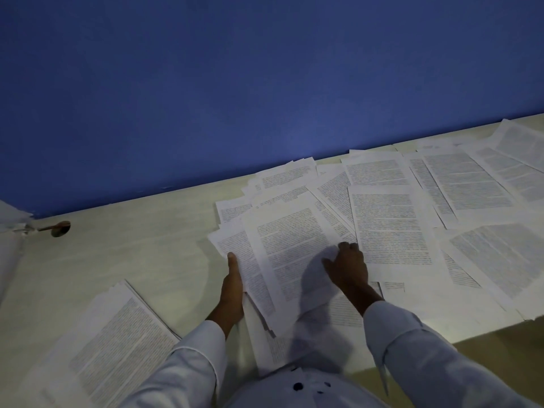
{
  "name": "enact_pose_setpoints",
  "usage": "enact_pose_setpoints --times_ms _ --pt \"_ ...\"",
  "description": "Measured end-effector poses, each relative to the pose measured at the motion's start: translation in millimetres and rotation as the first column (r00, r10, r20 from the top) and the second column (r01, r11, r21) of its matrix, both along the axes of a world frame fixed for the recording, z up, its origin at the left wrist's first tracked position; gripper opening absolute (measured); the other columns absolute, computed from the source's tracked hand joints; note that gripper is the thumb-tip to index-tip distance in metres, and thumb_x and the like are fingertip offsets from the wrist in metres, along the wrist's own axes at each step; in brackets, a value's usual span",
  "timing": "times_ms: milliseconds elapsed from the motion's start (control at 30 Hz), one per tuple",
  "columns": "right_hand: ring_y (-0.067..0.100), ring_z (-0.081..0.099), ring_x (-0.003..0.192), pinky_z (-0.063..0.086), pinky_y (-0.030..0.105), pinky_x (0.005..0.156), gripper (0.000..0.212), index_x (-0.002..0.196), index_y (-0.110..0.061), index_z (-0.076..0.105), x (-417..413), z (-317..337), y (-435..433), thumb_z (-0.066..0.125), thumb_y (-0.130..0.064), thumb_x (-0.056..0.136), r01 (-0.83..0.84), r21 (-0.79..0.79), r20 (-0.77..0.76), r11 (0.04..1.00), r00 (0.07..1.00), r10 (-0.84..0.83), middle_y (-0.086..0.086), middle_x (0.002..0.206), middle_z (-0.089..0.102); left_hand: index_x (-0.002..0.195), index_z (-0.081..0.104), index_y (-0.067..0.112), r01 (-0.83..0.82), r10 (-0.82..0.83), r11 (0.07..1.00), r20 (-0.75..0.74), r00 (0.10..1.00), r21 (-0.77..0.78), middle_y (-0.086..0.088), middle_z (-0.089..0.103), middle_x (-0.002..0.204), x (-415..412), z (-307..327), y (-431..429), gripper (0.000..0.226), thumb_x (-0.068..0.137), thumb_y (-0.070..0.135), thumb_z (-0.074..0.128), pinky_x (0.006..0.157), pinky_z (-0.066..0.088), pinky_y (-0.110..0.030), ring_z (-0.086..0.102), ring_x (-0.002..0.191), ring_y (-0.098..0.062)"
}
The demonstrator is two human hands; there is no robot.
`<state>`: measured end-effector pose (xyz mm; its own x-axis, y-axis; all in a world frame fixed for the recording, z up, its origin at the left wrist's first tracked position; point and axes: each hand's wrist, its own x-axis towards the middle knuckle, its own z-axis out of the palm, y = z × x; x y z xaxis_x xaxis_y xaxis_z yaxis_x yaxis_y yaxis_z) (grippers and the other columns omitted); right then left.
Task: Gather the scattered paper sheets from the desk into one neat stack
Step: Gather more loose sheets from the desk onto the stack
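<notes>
— Where are the person's hands working?

— The left hand (232, 290) is gripping the nine o'clock edge of a loose bundle of white printed paper sheets (282, 260), with the thumb lying on top and the fingers hidden beneath. The right hand (348, 267) is pressing on the bundle's top page at its three o'clock side, fingers spread and clasping nothing.

— And where is the other paper lying?

— More white printed pages (459, 184) are lying skewed and overlapping on the pale cream worktop (141, 254). They are spreading from twelve to three o'clock of the bundle and reaching the blue wall (235, 83). A squarer pile of printed sheets (117, 334) is resting at seven o'clock, apart from the bundle. A round brown hole (60, 228) is showing in the worktop at ten o'clock.
</notes>
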<state>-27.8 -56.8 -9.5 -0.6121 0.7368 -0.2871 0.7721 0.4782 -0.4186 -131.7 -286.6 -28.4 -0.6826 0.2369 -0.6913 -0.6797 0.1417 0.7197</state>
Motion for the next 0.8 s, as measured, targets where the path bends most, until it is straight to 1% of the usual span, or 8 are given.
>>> enact_pose_setpoints --times_ms 67,100,200,300,367,500,633,800 --pt "0.032 0.044 0.125 0.045 0.043 0.096 0.061 0.13 -0.007 0.05 0.1 -1.4 0.4 0.067 -0.043 0.084 -0.074 0.029 0.142 0.997 0.987 0.07 0.014 0.134 0.047 0.108 0.067 0.028 0.028 -0.028 0.999 -0.003 1.0 -0.02 -0.005 0.073 0.108 -0.2 0.6 1.0 0.075 0.066 0.088 0.05 0.097 0.052 -0.045 0.069 0.101 -0.026" --pt "0.031 0.043 0.124 0.045 0.042 0.096 0.061 0.13 -0.007 0.049 0.0 -1.8 -3.5 0.066 -0.044 0.084 -0.126 0.034 0.16 0.991 0.98 0.119 0.013 0.134 0.046 0.114 0.065 0.026 0.049 -0.05 0.998 -0.012 0.999 -0.05 -0.005 0.071 0.11 0.2 2.2 2.1 0.071 0.069 0.081 0.058 0.096 0.052 -0.043 0.068 0.101 -0.025" --pt "0.029 0.044 0.122 0.044 0.041 0.096 0.055 0.131 -0.011 0.051 -1.6 -3.4 -23.5 0.064 -0.04 0.086 -0.238 0.034 0.132 0.971 0.964 0.232 0.01 0.132 0.048 0.129 0.06 0.017 0.1 -0.105 0.989 -0.039 0.994 -0.112 -0.006 0.067 0.121 0.9 3.0 6.5 0.059 0.08 0.046 0.075 0.098 0.052 -0.041 0.065 0.105 -0.024" --pt "0.027 0.045 0.121 0.043 0.039 0.097 0.055 0.135 -0.013 0.05 0.5 -4.7 -40.3 0.061 -0.041 0.088 -0.352 0.037 0.116 0.935 0.931 0.346 0.008 0.132 0.049 0.129 0.06 0.008 0.105 -0.117 0.981 -0.071 0.991 -0.163 -0.009 0.066 0.122 0.2 0.6 6.7 0.045 0.088 0.024 0.072 0.099 0.05 -0.039 0.064 0.106 -0.026" --pt "0.027 0.046 0.121 0.042 0.039 0.098 0.052 0.133 -0.015 0.054 2.5 -5.7 -39.8 0.058 -0.044 0.09 -0.342 0.03 0.056 0.939 0.939 0.34 0.007 0.131 0.051 0.128 0.061 0.006 0.095 -0.113 0.978 -0.091 0.989 -0.186 -0.01 0.067 0.122 -2.2 -2.1 4.2 0.043 0.089 0.021 0.071 0.1 0.05 -0.042 0.064 0.106 -0.027" --pt "0.027 0.048 0.122 0.043 0.04 0.098 0.052 0.133 -0.011 0.052 7.3 -6.9 -22.8 0.054 -0.044 0.093 -0.22 0.031 -0.013 0.975 0.975 0.22 0.009 0.134 0.051 0.13 0.06 0.009 0.087 -0.11 0.984 -0.142 0.984 -0.158 -0.006 0.066 0.125 -10.3 -6.6 -5.2 0.048 0.086 0.026 0.073 0.103 0.048 -0.043 0.064 0.109 -0.025" --pt "0.027 0.05 0.12 0.046 0.038 0.097 0.045 0.128 -0.007 0.057 6.5 -6.0 -13.1 0.058 -0.036 0.093 -0.206 -0.017 -0.043 0.978 0.978 0.205 0.01 0.129 0.054 0.132 0.058 0.008 0.066 -0.084 0.991 -0.161 0.983 -0.113 -0.002 0.065 0.123 -18.6 -6.5 -15.3 0.048 0.088 0.021 0.071 0.105 0.045 -0.04 0.063 0.11 -0.023" --pt "0.027 0.053 0.118 0.044 0.033 0.095 0.037 0.121 -0.006 0.062 8.1 -6.6 -5.5 0.062 -0.027 0.091 -0.166 -0.029 -0.088 0.986 0.983 0.163 0.011 0.124 0.056 0.133 0.057 0.007 0.013 -0.031 0.994 -0.164 0.986 -0.11 -0.005 0.065 0.126 -30.3 -7.6 -35.9 0.049 0.088 0.021 0.072 0.107 0.044 -0.045 0.063 0.112 -0.024"
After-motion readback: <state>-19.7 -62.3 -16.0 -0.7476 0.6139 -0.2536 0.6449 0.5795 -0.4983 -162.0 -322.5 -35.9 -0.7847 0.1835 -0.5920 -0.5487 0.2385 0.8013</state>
